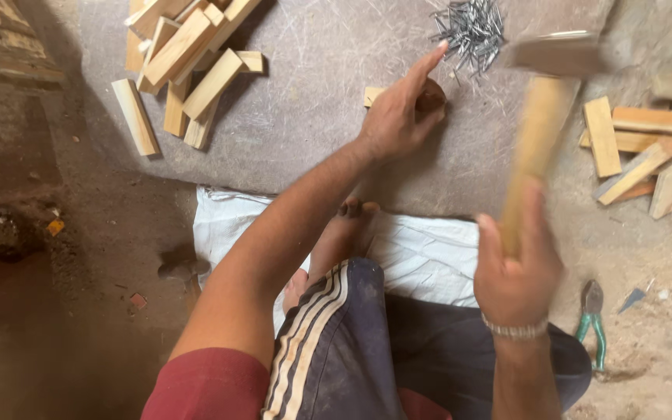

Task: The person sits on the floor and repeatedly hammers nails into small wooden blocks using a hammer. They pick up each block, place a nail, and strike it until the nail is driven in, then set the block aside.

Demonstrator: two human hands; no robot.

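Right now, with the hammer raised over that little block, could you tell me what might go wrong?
1. The left hand pins the block right where the hammer would likely land, so fingers could be struck.
2. The hammer is blurred with motion in the right hand; a glancing blow might send the block flying.
3. Loose nails lie close beside the block, and a bare foot sits just below; scattered nails could prick it.

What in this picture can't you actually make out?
- Hammer, head view: motion blur smears its head and handle.
- Small wooden piece: mostly covered by the left hand; whether a nail stands there is hidden.
- Nails: too small to count.
- Wood pile: cut off by the top edge.
- Right hand grips the handle; fingers face away.
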